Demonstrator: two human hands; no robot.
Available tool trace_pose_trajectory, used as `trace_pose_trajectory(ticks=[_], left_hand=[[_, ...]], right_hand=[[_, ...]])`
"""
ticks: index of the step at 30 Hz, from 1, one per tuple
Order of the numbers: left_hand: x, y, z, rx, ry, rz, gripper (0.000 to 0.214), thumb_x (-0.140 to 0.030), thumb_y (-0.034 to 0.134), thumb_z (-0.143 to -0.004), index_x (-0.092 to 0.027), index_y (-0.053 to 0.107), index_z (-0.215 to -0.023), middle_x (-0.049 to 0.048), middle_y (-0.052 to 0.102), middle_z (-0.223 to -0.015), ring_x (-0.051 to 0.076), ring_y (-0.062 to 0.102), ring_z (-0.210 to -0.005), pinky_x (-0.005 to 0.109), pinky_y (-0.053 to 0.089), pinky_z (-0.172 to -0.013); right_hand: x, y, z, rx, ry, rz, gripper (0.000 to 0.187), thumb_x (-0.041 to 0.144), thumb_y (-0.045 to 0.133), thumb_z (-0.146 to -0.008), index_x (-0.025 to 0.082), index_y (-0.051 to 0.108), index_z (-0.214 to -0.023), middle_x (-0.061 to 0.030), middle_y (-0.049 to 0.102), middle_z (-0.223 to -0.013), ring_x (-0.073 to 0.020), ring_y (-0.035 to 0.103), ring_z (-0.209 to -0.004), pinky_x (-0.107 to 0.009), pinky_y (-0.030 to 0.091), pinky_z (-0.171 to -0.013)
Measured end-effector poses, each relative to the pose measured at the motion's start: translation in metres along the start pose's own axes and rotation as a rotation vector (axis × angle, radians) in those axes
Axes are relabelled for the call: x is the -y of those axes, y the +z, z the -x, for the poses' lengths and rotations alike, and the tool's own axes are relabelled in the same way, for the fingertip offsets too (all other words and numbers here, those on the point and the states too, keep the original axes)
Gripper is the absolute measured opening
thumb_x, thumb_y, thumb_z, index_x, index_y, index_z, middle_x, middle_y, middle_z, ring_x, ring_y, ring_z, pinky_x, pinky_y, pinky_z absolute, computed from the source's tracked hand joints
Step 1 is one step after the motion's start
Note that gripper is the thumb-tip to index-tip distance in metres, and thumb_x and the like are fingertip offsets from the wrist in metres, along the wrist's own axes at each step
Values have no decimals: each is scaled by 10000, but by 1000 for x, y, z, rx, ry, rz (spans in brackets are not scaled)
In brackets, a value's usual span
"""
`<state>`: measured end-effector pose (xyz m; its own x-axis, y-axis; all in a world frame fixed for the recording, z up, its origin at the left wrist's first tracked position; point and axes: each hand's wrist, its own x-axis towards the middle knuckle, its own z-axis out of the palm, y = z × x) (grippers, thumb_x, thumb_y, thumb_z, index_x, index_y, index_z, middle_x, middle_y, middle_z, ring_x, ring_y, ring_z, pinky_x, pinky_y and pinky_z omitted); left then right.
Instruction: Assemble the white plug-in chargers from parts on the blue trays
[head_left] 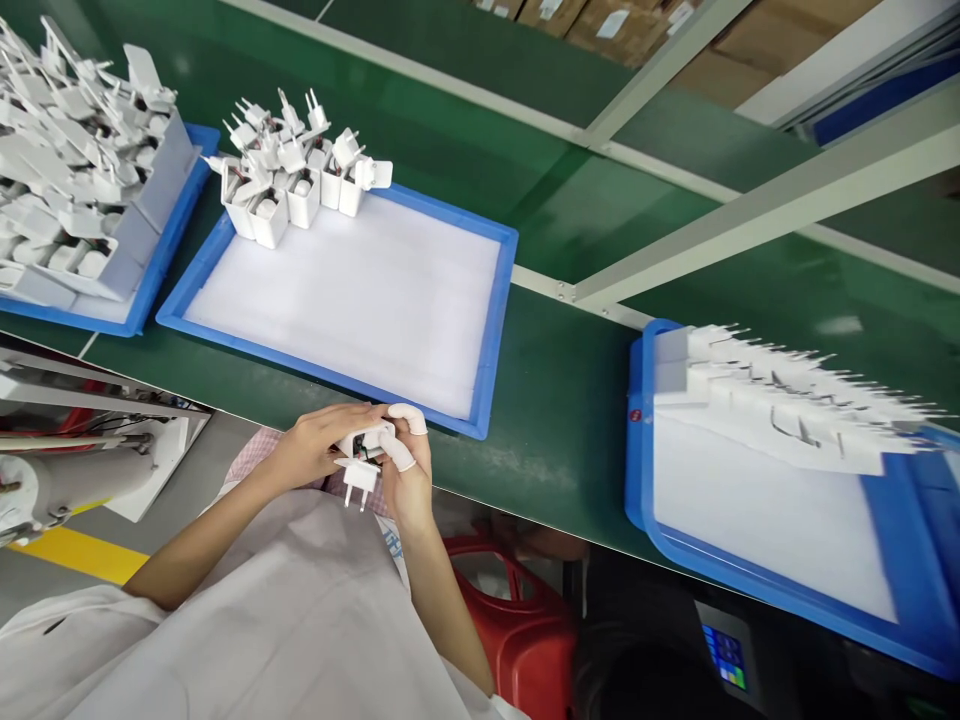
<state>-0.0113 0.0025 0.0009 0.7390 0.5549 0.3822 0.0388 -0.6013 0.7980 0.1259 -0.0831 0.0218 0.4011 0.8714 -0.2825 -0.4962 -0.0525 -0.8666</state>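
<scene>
Both my hands meet at the near edge of the green belt, holding one small white charger plug (362, 462) whose two pins point down toward me. My left hand (315, 446) wraps its fingers over the plug's white casing from the left. My right hand (405, 470), with white finger cots on two fingertips, pinches the same plug from the right. Dark inner parts show between the casing halves.
A blue tray (495, 300) with a white liner lies just beyond my hands, with several white plugs (289, 175) clustered in its far left corner. Another blue tray (161, 260) piled with plugs is at far left. A third blue tray (641, 430) holding plugs sits at right. A red container (525, 640) stands below the belt.
</scene>
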Motion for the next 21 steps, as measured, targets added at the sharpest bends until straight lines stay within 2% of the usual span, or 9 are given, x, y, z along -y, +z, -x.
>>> trace_pose_trajectory(ticks=[2, 4, 6, 8, 11, 14, 16, 18, 21], left_hand=[[-4, -1, -2, -59, -79, -10, 439, -153, 612, -872, -189, 563, -1307, 85, 685, -1217, 200, 676, -1090, 310, 566, -925], [-6, 4, -3, -144, -100, -73, 385, -232, 602, -896, -174, 573, -1275, 89, 707, -1159, 198, 701, -1013, 299, 581, -861], [-7, 13, -4, -254, -61, -163, 383, -254, 608, -904, -166, 563, -1274, 108, 695, -1175, 211, 686, -1039, 326, 570, -882], [-8, 22, -4, -368, -7, -239, 386, -240, 620, -899, -155, 557, -1270, 138, 666, -1212, 230, 655, -1078, 360, 550, -903], [-9, 28, -5, -412, -1, -307, 335, -168, 603, -892, -161, 578, -1227, 129, 660, -1172, 230, 620, -1032, 369, 525, -858], [-10, 18, -6, -313, -56, -252, 284, -150, 597, -892, -184, 607, -1174, 80, 679, -1074, 211, 600, -968, 355, 495, -831], [-10, 5, -7, -176, -108, -148, 232, -228, 621, -902, -184, 622, -1129, 64, 688, -1040, 207, 611, -947, 350, 480, -833], [-11, -10, -8, -19, -157, -61, 221, -297, 634, -909, -184, 624, -1099, 48, 696, -1019, 201, 622, -925, 353, 460, -860], [-12, -30, -7, 174, -204, -10, 216, -303, 615, -928, -195, 601, -1116, 42, 676, -1063, 204, 599, -994, 361, 423, -923]], right_hand=[[-5, -4, 8, 6, -87, 68, 306, 369, 526, -887, 250, 499, -1167, -77, 565, -1116, -162, 564, -808, -283, 486, -630], [-14, -4, 19, -19, -251, 214, 384, 404, 513, -917, 265, 463, -1272, -114, 501, -1273, -183, 561, -896, -325, 504, -693], [-25, 2, 30, -63, -411, 379, 533, 386, 631, -862, 289, 412, -1338, -118, 421, -1357, -212, 539, -1039, -378, 505, -827], [-33, 10, 35, -139, -496, 509, 678, 351, 735, -788, 296, 372, -1358, -120, 384, -1359, -244, 492, -1172, -430, 469, -954], [-35, 14, 29, -269, -507, 615, 564, 318, 709, -828, 280, 402, -1300, -113, 420, -1268, -237, 501, -1160, -438, 469, -968], [-24, 1, 16, -265, -553, 762, 462, 294, 693, -844, 267, 498, -1263, -100, 512, -1179, -237, 526, -1089, -433, 475, -939], [-13, -12, 8, -146, -566, 792, 512, 258, 706, -830, 283, 520, -1307, -85, 567, -1148, -233, 562, -1054, -422, 490, -923], [-4, -22, 2, 22, -498, 740, 559, 222, 697, -829, 298, 512, -1352, -73, 606, -1138, -222, 614, -1006, -405, 523, -889], [1, -27, -4, 152, -412, 663, 495, 204, 696, -820, 287, 570, -1292, -69, 651, -1119, -231, 661, -996, -419, 542, -901]])
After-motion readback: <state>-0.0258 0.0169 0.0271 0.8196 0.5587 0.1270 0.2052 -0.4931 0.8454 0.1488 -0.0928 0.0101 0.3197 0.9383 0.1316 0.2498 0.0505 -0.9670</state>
